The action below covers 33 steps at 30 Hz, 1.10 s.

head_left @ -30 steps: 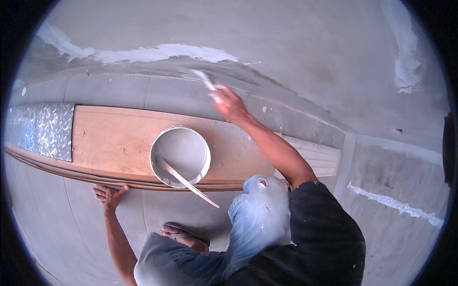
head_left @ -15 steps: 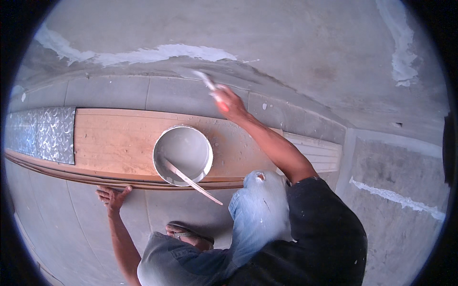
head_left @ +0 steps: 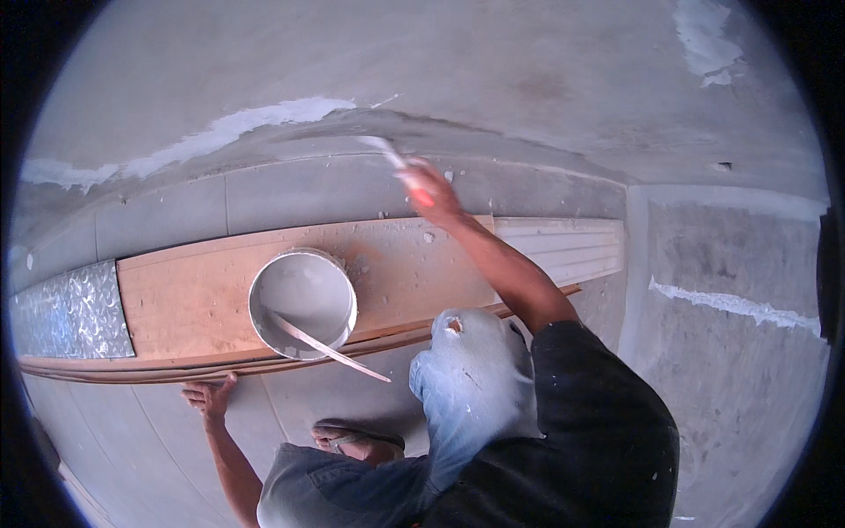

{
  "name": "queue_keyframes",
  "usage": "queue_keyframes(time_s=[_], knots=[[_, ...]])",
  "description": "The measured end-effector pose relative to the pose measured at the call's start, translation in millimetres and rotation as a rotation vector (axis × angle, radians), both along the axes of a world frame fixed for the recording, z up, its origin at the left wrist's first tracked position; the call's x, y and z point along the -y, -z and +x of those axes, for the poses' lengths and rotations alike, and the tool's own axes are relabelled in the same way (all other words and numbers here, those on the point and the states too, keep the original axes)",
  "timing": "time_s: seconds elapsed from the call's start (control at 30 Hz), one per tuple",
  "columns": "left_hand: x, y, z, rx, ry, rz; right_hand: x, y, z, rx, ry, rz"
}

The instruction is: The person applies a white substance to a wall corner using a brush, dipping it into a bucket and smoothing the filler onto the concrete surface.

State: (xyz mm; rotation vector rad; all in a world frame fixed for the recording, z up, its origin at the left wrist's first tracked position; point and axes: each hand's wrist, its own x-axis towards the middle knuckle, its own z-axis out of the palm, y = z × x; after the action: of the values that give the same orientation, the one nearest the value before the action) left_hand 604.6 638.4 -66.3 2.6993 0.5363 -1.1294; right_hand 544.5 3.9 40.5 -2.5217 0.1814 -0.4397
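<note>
My right hand (head_left: 431, 191) is closed round the orange handle of a putty knife (head_left: 384, 150); the tool and hand are smeared by motion. Its pale blade meets the lower part of the grey wall (head_left: 528, 97), just above the floor line. My left hand (head_left: 209, 399) lies with fingers spread at the near edge of a stack of brown boards (head_left: 189, 273), thumb against that edge. On the boards stands a round bucket (head_left: 350, 321) of grey paste (head_left: 308, 286). A wooden stick (head_left: 330, 349) leans in it, its free end jutting over the near rim.
A patterned silvery sheet (head_left: 75, 308) covers the boards' left end. White ribbed panels (head_left: 563, 251) lie at their right. White filler streaks (head_left: 229, 128) run along the wall, and another crosses the right-hand wall (head_left: 731, 304). My sandalled foot (head_left: 356, 440) rests on grey floor tiles.
The view has shifted, so bucket and boards sit further left and the boards tilt differently. My right hand still holds the putty knife at the wall's base, further right along it.
</note>
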Motion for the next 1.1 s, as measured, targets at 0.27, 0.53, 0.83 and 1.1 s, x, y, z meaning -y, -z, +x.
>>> queue_keyframes(time_s=[0.27, 0.53, 0.83, 1.1], knots=[[-15, 13, 0, -0.017, 0.052, 0.004, 37, 0, -74, 0.074, 0.408, -0.004], [-15, 10, 0, 0.034, 0.1, -0.024, -31, 3, 18, 0.065, -0.094, 0.012], [-31, 28, -9, 0.071, 0.095, -0.041, 58, -14, -101, 0.096, 0.535, -0.209], [-33, 50, -16, 0.074, 0.232, 0.055, -84, -27, 75, 0.112, -0.27, 0.025]])
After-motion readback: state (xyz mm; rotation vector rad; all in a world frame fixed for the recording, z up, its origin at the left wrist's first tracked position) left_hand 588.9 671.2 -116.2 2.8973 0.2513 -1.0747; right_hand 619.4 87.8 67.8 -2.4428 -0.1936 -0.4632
